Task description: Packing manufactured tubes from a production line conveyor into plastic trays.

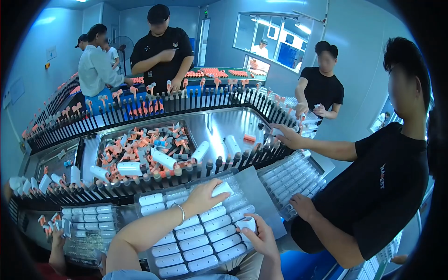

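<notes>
A clear plastic tray (237, 190) with rows of pockets lies in front of me, many of them filled with glossy white plastic covers (198, 241). My left hand (203, 198), a bracelet at its wrist, is closed on one white cover (223, 188) over the tray's far side. At the tray's right edge my right hand (264, 237) grips another white cover (247, 223), tilted with its end toward the tray. Several pockets at the far right of the tray hold no cover. My fingers partly hide both held pieces.
Beyond the tray runs a conveyor with black upright pegs (219, 163), some carrying white covers. Inside its loop, a metal bin (189, 126) holds orange and grey parts. A co-worker (373, 186) stands close on the right beside another tray (291, 182); another person's hand (58, 238) works at left.
</notes>
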Motion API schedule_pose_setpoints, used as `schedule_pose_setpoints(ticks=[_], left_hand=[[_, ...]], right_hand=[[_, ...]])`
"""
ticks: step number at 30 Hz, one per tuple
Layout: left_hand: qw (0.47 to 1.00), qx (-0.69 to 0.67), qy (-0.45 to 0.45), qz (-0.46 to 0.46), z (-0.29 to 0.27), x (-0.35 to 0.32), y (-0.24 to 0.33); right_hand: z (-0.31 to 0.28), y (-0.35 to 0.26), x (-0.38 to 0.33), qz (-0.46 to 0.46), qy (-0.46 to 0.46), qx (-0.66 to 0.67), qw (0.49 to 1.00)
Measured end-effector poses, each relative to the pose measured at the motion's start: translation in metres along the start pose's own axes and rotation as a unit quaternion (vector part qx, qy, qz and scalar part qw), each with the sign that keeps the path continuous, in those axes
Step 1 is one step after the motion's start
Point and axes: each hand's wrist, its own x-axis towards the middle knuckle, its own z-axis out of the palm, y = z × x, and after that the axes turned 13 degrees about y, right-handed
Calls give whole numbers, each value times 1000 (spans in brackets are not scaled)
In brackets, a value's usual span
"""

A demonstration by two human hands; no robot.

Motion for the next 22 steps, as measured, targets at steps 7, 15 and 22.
schedule_pose_setpoints(ticks=[7, 15, 22], left_hand=[[1000, -15, -22, -16, -1, 2, 3], [999, -17, -25, -21, -1, 4, 4], [999, -16, -33, -36, -1, 4, 2]], right_hand=[[-3, 3, 1, -13, 0, -6, 1000], [-6, 1, 4, -16, -5, -45, 999], [-7, -6, 14, 39, -24, 81, 996]])
